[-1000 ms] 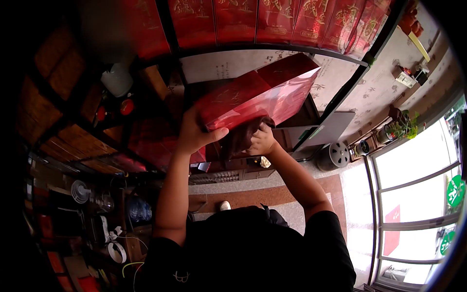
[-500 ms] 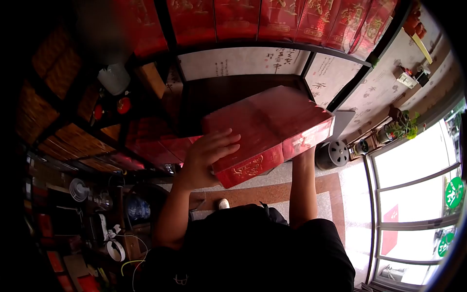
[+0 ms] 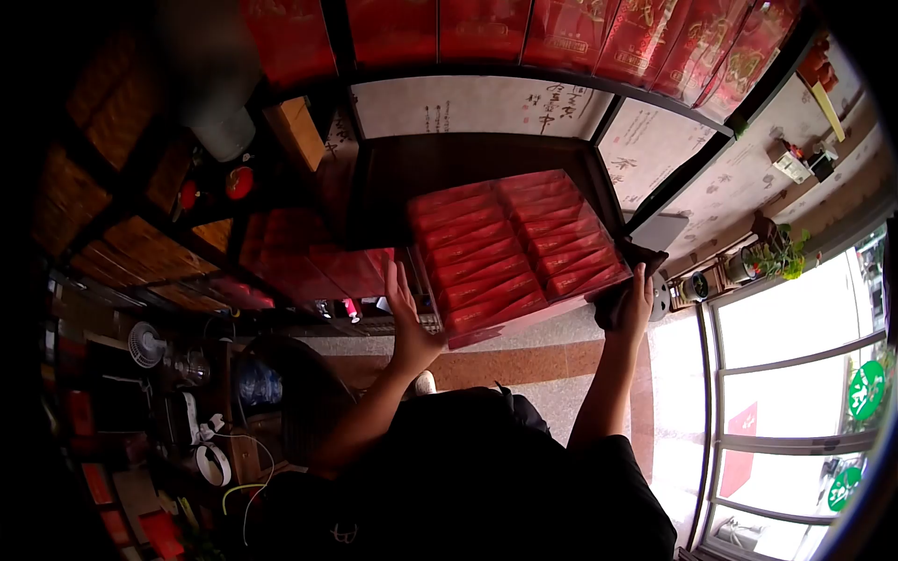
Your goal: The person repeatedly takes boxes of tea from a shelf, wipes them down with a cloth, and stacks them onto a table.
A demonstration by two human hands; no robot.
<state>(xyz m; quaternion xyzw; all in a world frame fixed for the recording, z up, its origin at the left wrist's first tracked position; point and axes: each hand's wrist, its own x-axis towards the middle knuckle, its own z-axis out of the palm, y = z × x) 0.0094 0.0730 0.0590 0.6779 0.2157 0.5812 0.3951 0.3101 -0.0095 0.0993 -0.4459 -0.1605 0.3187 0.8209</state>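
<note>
A large pack of red boxes (image 3: 519, 252) in clear wrap lies slanted over a dark shelf (image 3: 393, 178), its front edge jutting toward me. Two columns of boxes show through the top. At the pack's front left corner is my left hand (image 3: 412, 327), fingers straight and palm turned to its side. My right hand (image 3: 636, 304) is at the right front corner, closed round a dark, cloth-like thing (image 3: 645, 257). The exact kind of that thing is hard to make out, and it partly overlaps the pack's edge. What bears the pack underneath is hidden.
Red gift boxes (image 3: 561, 37) line the shelf above, with more red boxes (image 3: 290, 248) at left. A small fan (image 3: 145, 344) stands on the cluttered left side. Glass doors (image 3: 795, 393) and a potted plant (image 3: 786, 257) are at right.
The pack has levelled out and turned, so its rows now show on top. My right hand has come from beneath it to the right corner, with a dark thing in it.
</note>
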